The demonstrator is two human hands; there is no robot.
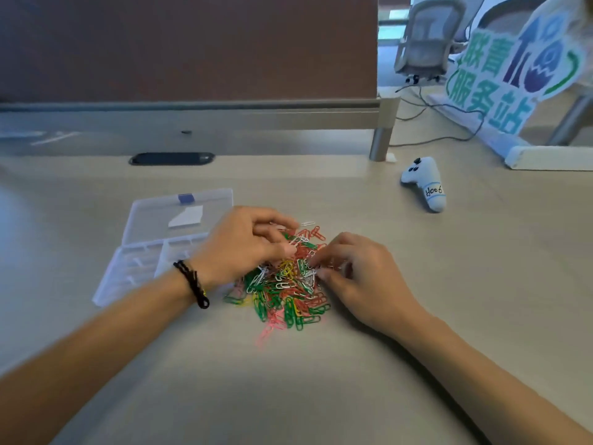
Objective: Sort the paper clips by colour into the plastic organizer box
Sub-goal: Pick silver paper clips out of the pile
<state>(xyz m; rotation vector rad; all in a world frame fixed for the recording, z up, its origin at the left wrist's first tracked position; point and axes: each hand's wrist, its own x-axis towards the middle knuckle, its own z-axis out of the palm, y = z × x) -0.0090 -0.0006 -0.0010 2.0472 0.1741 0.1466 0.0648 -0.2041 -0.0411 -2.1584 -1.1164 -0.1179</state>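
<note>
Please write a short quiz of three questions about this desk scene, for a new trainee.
1. True or false: the clear plastic organizer box lies open, on the left hand's side.
2. The mixed pile of coloured wire paper clips lies: A) in the box, B) on the beige desk, C) on a chair.
3. Which wrist wears the black cord bracelet?

Key: 1 true; 2 B; 3 left.

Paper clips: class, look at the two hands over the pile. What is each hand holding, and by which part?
Both the left hand and right hand have fingertips curled into the paper clips, seemingly pinching clips; which clip or which part cannot be told.
</note>
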